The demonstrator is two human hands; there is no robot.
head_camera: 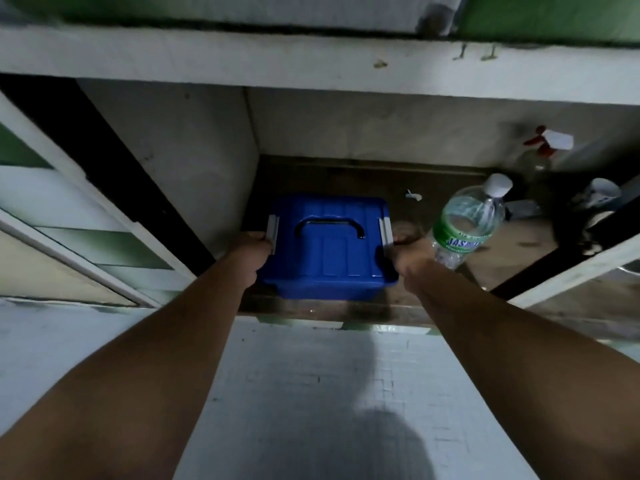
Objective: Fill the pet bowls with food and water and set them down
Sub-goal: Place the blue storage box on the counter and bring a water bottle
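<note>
Blue box [325,258] at the cupboard floor's [346,178] front left, left hand [254,245] and right hand [410,252] each curled round a side latch. Water bottle [464,223] just beside the right one.

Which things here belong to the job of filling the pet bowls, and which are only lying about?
For the job, likely: blue box, lid on, gripped at its sides by left hand and right hand; water bottle beside it.
Lying about: spray bottle; white cup; small white scrap.
</note>
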